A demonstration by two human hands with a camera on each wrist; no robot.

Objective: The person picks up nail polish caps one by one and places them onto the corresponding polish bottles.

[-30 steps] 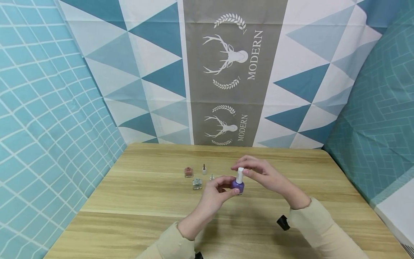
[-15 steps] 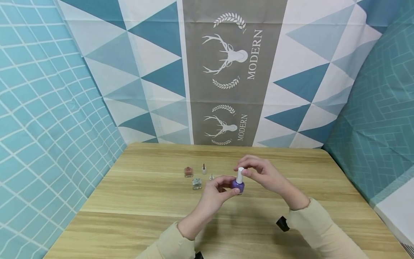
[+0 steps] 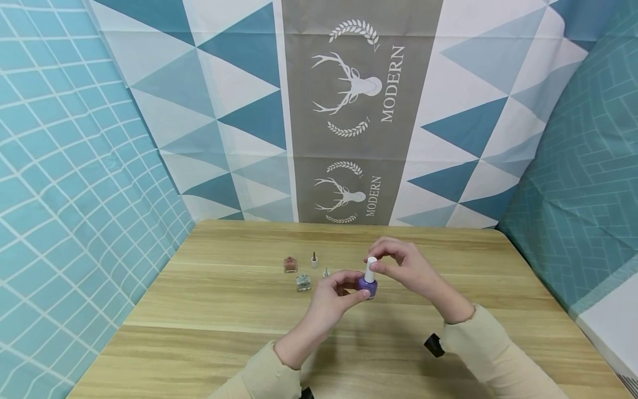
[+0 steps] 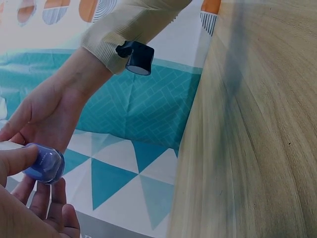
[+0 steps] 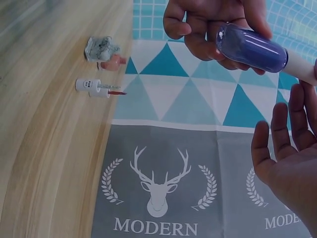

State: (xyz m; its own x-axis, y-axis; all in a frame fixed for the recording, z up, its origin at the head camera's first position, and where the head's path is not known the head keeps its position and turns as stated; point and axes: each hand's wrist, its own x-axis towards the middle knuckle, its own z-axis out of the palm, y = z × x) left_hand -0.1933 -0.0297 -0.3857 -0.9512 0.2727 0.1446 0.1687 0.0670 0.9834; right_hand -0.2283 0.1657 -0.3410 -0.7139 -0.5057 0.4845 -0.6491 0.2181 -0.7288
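A purple nail polish bottle with a white cap is held upright above the table. My left hand grips the glass body between thumb and fingers. The thumb and fingers of my right hand pinch the white cap, which sits on the bottle's neck. In the right wrist view the purple bottle shows its full glass side, the left fingers around it. The left wrist view catches the bottle's base beyond the left thumb.
Left of the hands stand an uncapped pinkish-brown polish bottle and an uncapped glittery silver one. Near them, two white caps stand brush-up: one with a dark brush, the other beside the left hand. Patterned cloth hangs behind the wooden table.
My right hand has shifted slightly and its fingers have drawn closer around the white cap. The left hand and the bottle stay almost in place.
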